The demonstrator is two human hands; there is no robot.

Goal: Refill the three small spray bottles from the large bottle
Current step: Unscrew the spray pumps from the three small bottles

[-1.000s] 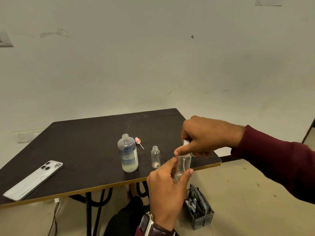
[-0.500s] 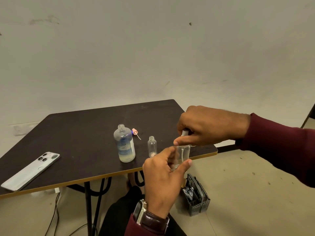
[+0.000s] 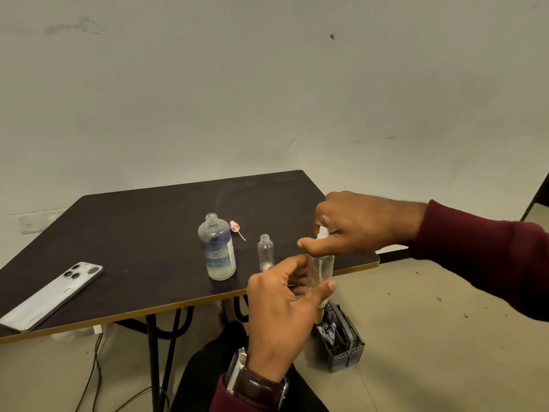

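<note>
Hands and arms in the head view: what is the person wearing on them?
Both arms are in dark maroon long sleeves. The right sleeve reaches the wrist of the right hand. The left hand has a wristwatch with a dark brown strap and a silver case, with the left sleeve cuff just below it. No gloves or rings show.

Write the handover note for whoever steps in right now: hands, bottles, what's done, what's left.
Left hand: grips a small clear bottle by its body, held off the near edge of the table.
Right hand: pinches the white spray top at that bottle's neck.
Large bottle: upright on the table, uncapped, liquid low in it.
Second small bottle: upright beside it, open.
Pink spray top: lies behind the large bottle.
Third small bottle: not in view.
Done: cannot tell whether any is filled.
Left: finish with the held bottle's top, pour, recap.
</note>
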